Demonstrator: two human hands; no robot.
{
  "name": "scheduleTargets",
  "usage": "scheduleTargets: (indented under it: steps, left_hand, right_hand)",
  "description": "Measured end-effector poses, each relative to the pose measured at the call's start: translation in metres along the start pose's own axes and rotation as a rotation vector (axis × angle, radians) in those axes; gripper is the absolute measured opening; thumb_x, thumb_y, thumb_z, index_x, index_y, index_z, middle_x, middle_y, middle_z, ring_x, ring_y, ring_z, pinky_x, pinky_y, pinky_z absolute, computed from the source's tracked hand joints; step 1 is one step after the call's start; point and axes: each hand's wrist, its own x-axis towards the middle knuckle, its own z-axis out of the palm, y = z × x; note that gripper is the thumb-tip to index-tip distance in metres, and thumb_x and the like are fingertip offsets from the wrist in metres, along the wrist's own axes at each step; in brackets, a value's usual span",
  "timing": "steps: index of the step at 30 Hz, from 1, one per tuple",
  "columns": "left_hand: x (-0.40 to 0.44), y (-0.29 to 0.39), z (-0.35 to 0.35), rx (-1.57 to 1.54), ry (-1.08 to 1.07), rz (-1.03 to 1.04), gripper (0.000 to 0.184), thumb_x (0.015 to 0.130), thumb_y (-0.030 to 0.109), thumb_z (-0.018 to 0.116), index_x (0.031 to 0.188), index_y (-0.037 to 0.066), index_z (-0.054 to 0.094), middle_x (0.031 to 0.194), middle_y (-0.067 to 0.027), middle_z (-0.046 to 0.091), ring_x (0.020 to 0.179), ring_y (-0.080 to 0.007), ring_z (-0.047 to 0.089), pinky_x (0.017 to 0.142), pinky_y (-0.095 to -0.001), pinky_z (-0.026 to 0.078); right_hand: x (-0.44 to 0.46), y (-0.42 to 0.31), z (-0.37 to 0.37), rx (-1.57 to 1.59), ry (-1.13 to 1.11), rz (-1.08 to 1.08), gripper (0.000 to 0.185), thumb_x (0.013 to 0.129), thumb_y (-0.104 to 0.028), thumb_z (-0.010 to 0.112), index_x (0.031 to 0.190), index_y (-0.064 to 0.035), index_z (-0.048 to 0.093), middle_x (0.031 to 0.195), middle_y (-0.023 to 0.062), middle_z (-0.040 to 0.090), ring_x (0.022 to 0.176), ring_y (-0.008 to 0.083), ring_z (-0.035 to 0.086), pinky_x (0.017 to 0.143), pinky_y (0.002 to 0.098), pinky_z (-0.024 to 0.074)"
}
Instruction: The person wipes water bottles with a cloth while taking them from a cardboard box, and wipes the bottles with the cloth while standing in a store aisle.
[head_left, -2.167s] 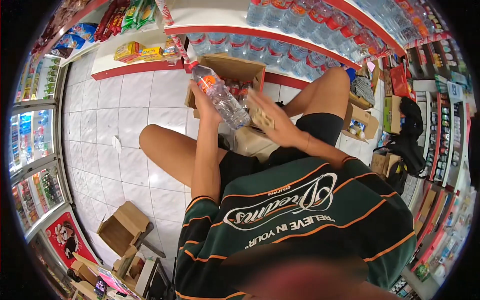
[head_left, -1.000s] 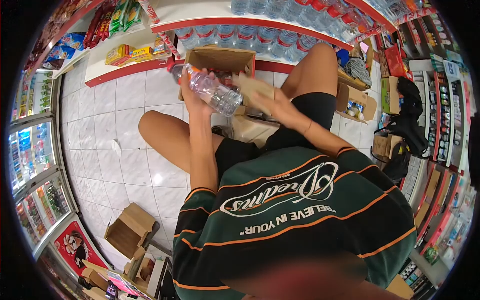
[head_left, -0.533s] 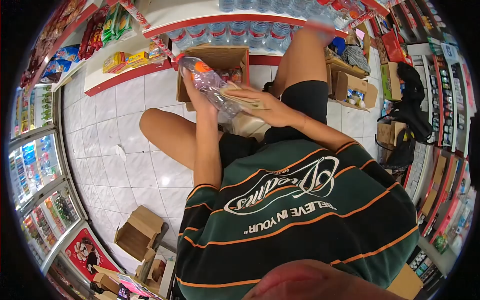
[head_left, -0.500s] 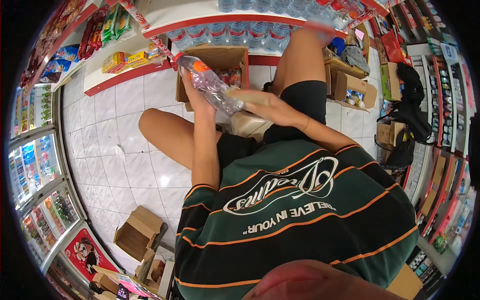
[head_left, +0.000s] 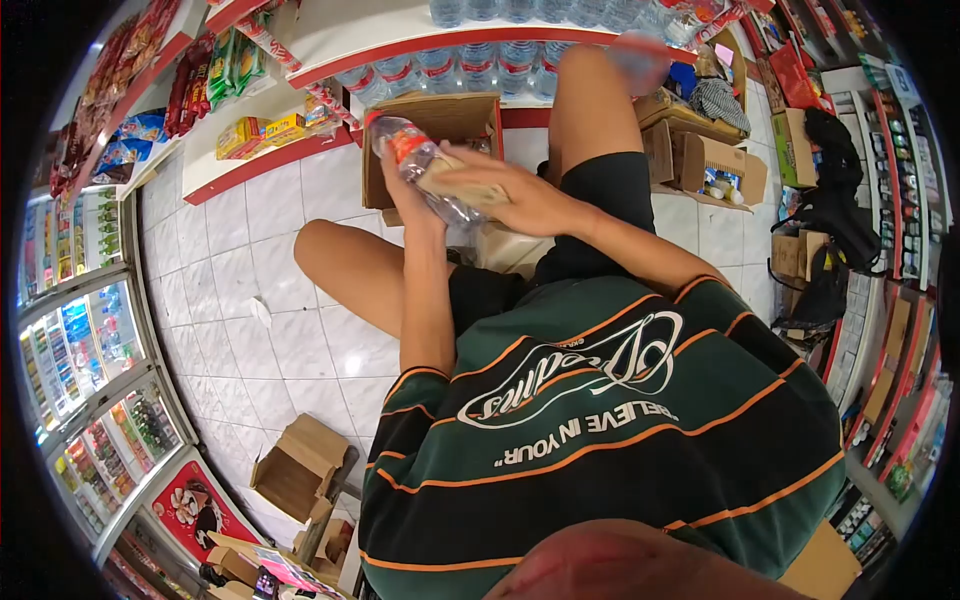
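My left hand (head_left: pixel 408 205) grips a clear plastic bottle (head_left: pixel 408 143) with a red cap and an orange-red label, tilted in front of my knees. My right hand (head_left: pixel 525 200) is closed on a beige cloth (head_left: pixel 470 188), pressed against the bottle's side and covering part of it. Just beyond the bottle stands an open cardboard box (head_left: pixel 440 103), with more bottles partly visible inside. Between my thighs is a pale beige object (head_left: pixel 505 248), mostly hidden by my arms.
A red-edged shelf (head_left: pixel 400 72) ahead holds rows of water bottles (head_left: pixel 478 70). Snack boxes (head_left: pixel 243 138) are at left. Open cartons stand at right (head_left: pixel 715 165) and on the tiled floor (head_left: pixel 300 465) behind left. Glass-door coolers (head_left: pixel 85 340) line the left side.
My right hand and the cloth have moved up along the bottle toward its label. My left hand still holds the bottle. The whole view has shifted slightly.
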Motion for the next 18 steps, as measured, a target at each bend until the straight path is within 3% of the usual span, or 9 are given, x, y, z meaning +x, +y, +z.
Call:
scheduleTargets:
  steps: [2,4,5,7,10,12,14,16,18]
  left_hand:
    - [0.008,0.009,-0.003,-0.058,0.055,-0.078,0.081,0.097,0.061,0.054,0.142,-0.004,0.038,0.132,-0.0208,0.055,0.112,-0.0382,0.062,0.100,-0.0456,0.053]
    - [0.017,0.008,-0.009,-0.082,0.021,-0.112,0.081,0.097,0.062,0.052,0.140,-0.005,0.039,0.132,-0.0208,0.056,0.110,-0.0381,0.062,0.096,-0.0451,0.054]
    - [0.022,0.006,-0.011,-0.103,-0.016,-0.146,0.080,0.098,0.063,0.051,0.139,-0.005,0.041,0.132,-0.0209,0.056,0.109,-0.0380,0.063,0.093,-0.0445,0.056]
    - [0.026,0.001,-0.019,-0.088,-0.076,-0.182,0.081,0.095,0.067,0.052,0.139,-0.001,0.046,0.128,-0.0189,0.060,0.114,-0.0353,0.061,0.091,-0.0429,0.057]
    - [0.005,-0.003,-0.008,0.125,-0.223,-0.193,0.079,0.098,0.069,0.044,0.141,0.003,0.049,0.129,-0.0149,0.061,0.117,-0.0250,0.062,0.098,-0.0392,0.052]
    - [-0.010,-0.010,0.014,0.070,-0.164,-0.127,0.076,0.098,0.069,0.044,0.137,0.004,0.052,0.125,-0.0147,0.063,0.113,-0.0258,0.064,0.096,-0.0397,0.053]
    - [-0.012,-0.016,0.030,0.153,-0.020,0.187,0.073,0.098,0.070,0.043,0.129,0.006,0.059,0.113,-0.0146,0.068,0.103,-0.0276,0.067,0.092,-0.0407,0.054]
    - [-0.002,-0.007,0.013,0.110,-0.061,0.090,0.071,0.097,0.069,0.046,0.130,0.007,0.058,0.116,-0.0122,0.067,0.105,-0.0273,0.065,0.095,-0.0409,0.053]
    - [0.029,-0.003,-0.030,0.091,-0.040,0.003,0.071,0.095,0.070,0.049,0.129,0.008,0.058,0.116,-0.0117,0.066,0.104,-0.0259,0.064,0.093,-0.0413,0.053]
  right_hand:
    - [-0.024,-0.010,-0.008,0.077,-0.068,0.045,0.048,0.103,-0.016,0.055,0.150,-0.0065,0.046,0.160,0.0167,0.036,0.153,0.0263,0.025,0.122,0.0412,0.0239]
    - [-0.036,-0.012,-0.014,0.682,0.106,0.400,0.045,0.104,-0.017,0.052,0.147,-0.0053,0.050,0.154,0.0148,0.046,0.149,0.0227,0.033,0.121,0.0382,0.0278]
    - [-0.033,0.001,-0.016,0.697,0.215,0.548,0.048,0.105,-0.023,0.051,0.150,-0.0053,0.046,0.152,0.0099,0.050,0.147,0.0209,0.035,0.121,0.0376,0.0267]
    - [-0.005,0.016,-0.029,0.287,0.268,0.092,0.048,0.105,-0.023,0.052,0.150,-0.0062,0.047,0.152,0.0089,0.050,0.147,0.0231,0.036,0.122,0.0371,0.0256]
    - [0.043,0.032,-0.023,-0.046,0.444,0.018,0.044,0.104,-0.021,0.052,0.147,-0.0091,0.052,0.153,0.0095,0.049,0.148,0.0285,0.035,0.122,0.0381,0.0240]
    - [0.063,0.032,-0.020,-0.274,0.262,-0.121,0.053,0.100,-0.022,0.059,0.150,-0.0083,0.046,0.162,0.0182,0.033,0.150,0.0313,0.031,0.122,0.0413,0.0257]
    - [0.057,0.032,-0.008,-0.306,0.210,-0.133,0.052,0.098,-0.019,0.060,0.148,-0.0099,0.049,0.163,0.0189,0.030,0.151,0.0325,0.030,0.122,0.0411,0.0259]
    - [0.033,0.018,0.006,-0.232,0.104,-0.150,0.052,0.093,-0.007,0.058,0.145,-0.0136,0.054,0.164,0.0209,0.025,0.151,0.0350,0.029,0.121,0.0404,0.0274]
    - [-0.005,0.002,0.015,-0.100,0.055,-0.066,0.050,0.096,-0.008,0.057,0.145,-0.0112,0.054,0.163,0.0197,0.028,0.150,0.0331,0.031,0.121,0.0397,0.0271]
